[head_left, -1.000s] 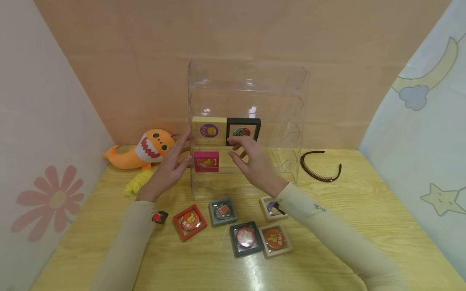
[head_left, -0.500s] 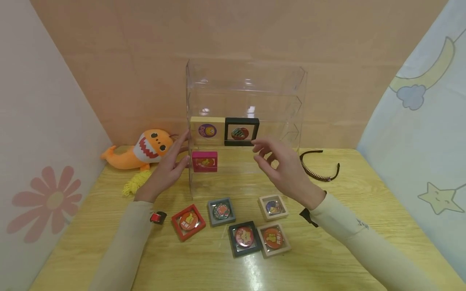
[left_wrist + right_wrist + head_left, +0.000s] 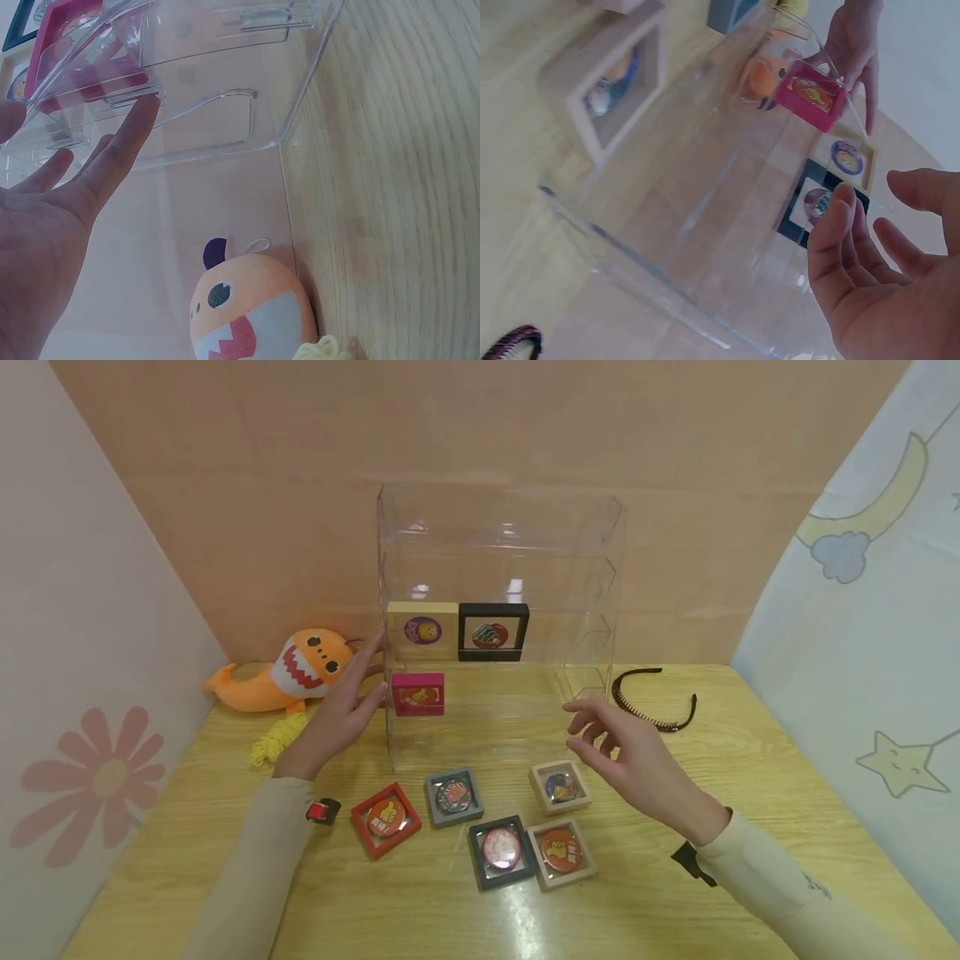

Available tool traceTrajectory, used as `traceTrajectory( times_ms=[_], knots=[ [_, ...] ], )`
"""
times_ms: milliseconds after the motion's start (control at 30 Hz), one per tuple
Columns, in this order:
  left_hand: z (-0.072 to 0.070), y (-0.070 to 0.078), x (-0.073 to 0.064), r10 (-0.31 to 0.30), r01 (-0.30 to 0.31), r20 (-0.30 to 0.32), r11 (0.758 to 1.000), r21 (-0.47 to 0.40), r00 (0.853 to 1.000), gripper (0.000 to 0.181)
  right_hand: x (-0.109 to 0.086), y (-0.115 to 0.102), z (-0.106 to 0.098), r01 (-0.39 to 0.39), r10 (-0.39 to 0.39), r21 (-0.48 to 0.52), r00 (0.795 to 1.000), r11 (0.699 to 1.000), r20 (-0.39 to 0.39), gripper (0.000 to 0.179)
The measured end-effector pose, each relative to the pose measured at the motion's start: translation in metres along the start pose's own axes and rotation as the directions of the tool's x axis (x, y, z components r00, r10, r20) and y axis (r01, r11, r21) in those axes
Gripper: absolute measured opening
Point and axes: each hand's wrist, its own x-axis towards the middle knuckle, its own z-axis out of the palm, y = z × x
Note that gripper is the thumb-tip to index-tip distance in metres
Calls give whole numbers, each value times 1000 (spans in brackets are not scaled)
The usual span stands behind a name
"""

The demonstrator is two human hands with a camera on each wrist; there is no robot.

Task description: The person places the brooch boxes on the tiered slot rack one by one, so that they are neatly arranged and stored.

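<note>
A clear acrylic tiered rack (image 3: 498, 551) stands at the back of the table. One of its tiers bears a cream frame (image 3: 423, 632) on the left and a black frame (image 3: 493, 632) beside it; below the cream one sits a magenta frame (image 3: 418, 695). My left hand (image 3: 341, 714) rests with extended fingers against the rack's left side, as the left wrist view also shows. My right hand (image 3: 626, 756), fingers loosely bent and holding nothing, hovers above the table by the rack's lower right. Nearest to it lies a cream frame with a purple badge (image 3: 561, 787).
On the table lie a red frame (image 3: 386, 820), a grey frame (image 3: 454, 797), a dark frame (image 3: 502, 852) and a beige frame (image 3: 562, 853). An orange plush shark (image 3: 300, 672) is left of the rack, with yellow yarn (image 3: 277, 739). A dark headband (image 3: 656, 720) lies right.
My right hand has drawn away from the black frame, moving right and down toward the table. The left hand keeps its place at the rack's side.
</note>
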Motion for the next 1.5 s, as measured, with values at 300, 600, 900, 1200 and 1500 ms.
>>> traceTrajectory(
  times_ms=[300,600,900,1200,1500],
  knots=[
    [0,15,-4,-26,26,1,1000,-7,1000,73,-26,21,5,-69,70,-21,996,997,51,31],
    [0,6,-2,-26,26,6,999,-20,1000,72,-45,45,15,-151,153,-29,984,988,95,32],
    [-1,-3,-3,-14,14,2,1000,-20,1000,73,-50,60,26,-272,277,-50,943,961,183,28],
    [0,-3,-1,-17,17,7,1000,-18,1000,71,-46,66,35,-348,340,-7,912,938,229,26],
    [-1,26,0,-22,22,11,999,-29,1000,70,-41,67,35,-364,351,-6,894,931,277,37]
  ],
)
